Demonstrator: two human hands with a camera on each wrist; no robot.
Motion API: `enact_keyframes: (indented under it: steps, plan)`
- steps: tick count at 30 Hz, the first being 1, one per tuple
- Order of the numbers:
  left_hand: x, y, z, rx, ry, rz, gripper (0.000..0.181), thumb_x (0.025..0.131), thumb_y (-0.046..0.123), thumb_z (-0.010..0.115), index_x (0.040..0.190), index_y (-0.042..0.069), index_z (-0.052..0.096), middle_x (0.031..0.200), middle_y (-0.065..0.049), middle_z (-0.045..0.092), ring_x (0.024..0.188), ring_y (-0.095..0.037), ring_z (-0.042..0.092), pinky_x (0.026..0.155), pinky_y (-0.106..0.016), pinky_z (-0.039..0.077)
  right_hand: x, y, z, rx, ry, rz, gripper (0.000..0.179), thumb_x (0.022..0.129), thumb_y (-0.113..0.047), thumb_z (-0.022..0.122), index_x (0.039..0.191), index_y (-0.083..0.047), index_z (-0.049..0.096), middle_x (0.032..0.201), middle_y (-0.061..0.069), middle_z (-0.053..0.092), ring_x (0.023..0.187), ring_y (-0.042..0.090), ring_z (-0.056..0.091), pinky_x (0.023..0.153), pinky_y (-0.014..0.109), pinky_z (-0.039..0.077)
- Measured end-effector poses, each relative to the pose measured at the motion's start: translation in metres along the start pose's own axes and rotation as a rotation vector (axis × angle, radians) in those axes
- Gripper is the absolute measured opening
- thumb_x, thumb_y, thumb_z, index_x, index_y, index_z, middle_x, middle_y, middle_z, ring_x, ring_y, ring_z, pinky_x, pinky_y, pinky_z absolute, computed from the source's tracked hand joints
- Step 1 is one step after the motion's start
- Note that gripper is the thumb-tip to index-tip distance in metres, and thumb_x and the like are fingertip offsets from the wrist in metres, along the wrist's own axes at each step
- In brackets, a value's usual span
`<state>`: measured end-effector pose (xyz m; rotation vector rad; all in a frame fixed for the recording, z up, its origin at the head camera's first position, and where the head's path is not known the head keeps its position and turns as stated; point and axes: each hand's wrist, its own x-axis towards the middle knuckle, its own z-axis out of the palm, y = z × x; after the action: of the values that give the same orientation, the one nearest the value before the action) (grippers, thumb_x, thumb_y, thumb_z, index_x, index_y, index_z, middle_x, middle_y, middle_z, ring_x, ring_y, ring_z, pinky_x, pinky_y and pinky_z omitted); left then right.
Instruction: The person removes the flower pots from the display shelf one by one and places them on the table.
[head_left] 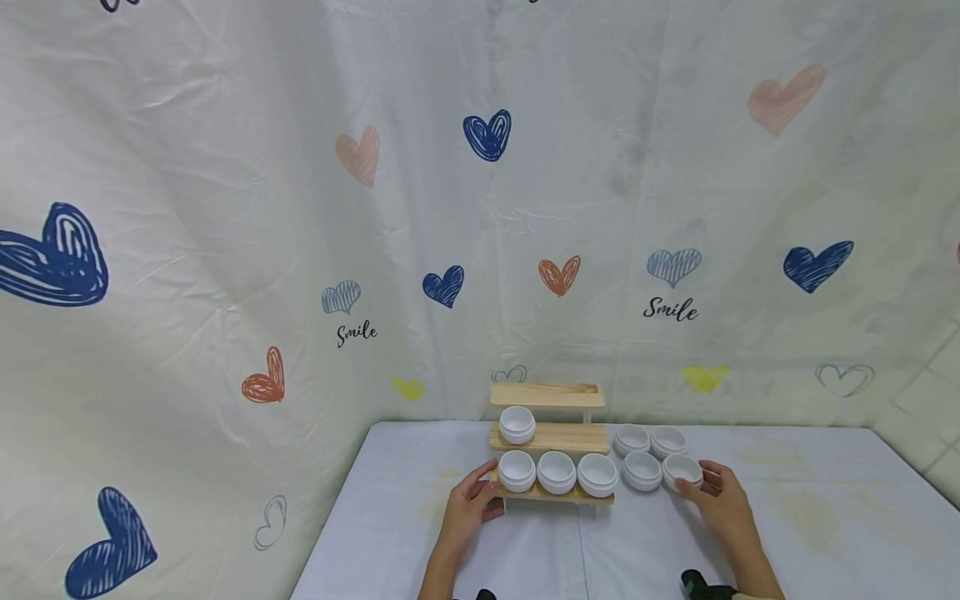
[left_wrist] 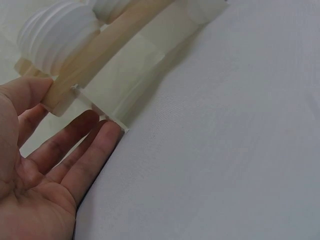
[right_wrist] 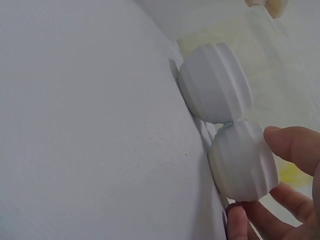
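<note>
Eight cups; one rack

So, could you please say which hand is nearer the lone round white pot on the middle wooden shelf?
Left: the left hand grips the bottom wooden shelf by its left end, below that pot; the right hand holds another round white pot, farther right.

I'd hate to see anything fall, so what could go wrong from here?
The right hand grips a white cup right beside a neighbouring cup; lifting it unevenly might knock that one. The left hand holds the end of the lowest tier of the wooden stand; a tug there could shift the three cups lined up on it.
</note>
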<state>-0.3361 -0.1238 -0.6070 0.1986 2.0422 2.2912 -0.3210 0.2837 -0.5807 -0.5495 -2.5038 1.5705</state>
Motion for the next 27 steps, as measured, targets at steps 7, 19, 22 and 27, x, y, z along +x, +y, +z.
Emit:
enact_keyframes:
  steps: [7,19,22,27]
  plan:
    - [0.000,0.000,0.000,0.006,0.003,0.009,0.048,0.101,0.020,0.065,0.147,0.007,0.055,0.102,0.000,0.069,0.095,-0.014,0.069,0.082,-0.036,0.064,-0.001,-0.002,-0.004,0.030,0.035,-0.016,0.080,0.097,-0.033,0.069,0.154,0.007,0.028,0.150,0.038,0.036,0.137,0.053,0.041,0.109,0.062,0.043]
    - [0.000,0.001,0.000,0.006,0.006,0.003,0.048,0.101,0.019,0.065,0.146,0.009,0.055,0.103,-0.001,0.070,0.096,-0.013,0.069,0.083,-0.036,0.064,-0.013,-0.028,-0.010,0.050,0.112,-0.030,0.069,0.101,-0.034,0.063,0.153,0.001,0.035,0.152,0.029,0.041,0.139,0.047,0.039,0.106,0.060,0.042]
    - [0.000,0.002,0.001,0.004,0.008,0.001,0.048,0.101,0.019,0.065,0.146,0.008,0.055,0.104,-0.001,0.071,0.097,-0.014,0.069,0.083,-0.036,0.064,-0.018,-0.036,-0.012,0.064,0.138,-0.047,0.065,0.101,-0.033,0.063,0.151,-0.001,0.038,0.151,0.025,0.045,0.138,0.043,0.042,0.098,0.047,0.047]
    - [-0.001,0.003,0.001,0.006,0.012,-0.001,0.047,0.101,0.018,0.065,0.146,0.008,0.055,0.103,-0.001,0.070,0.096,-0.014,0.069,0.083,-0.036,0.064,-0.027,-0.048,-0.012,0.074,0.167,-0.077,0.059,0.101,-0.035,0.064,0.148,-0.004,0.045,0.146,0.019,0.051,0.130,0.034,0.049,0.079,0.019,0.042]
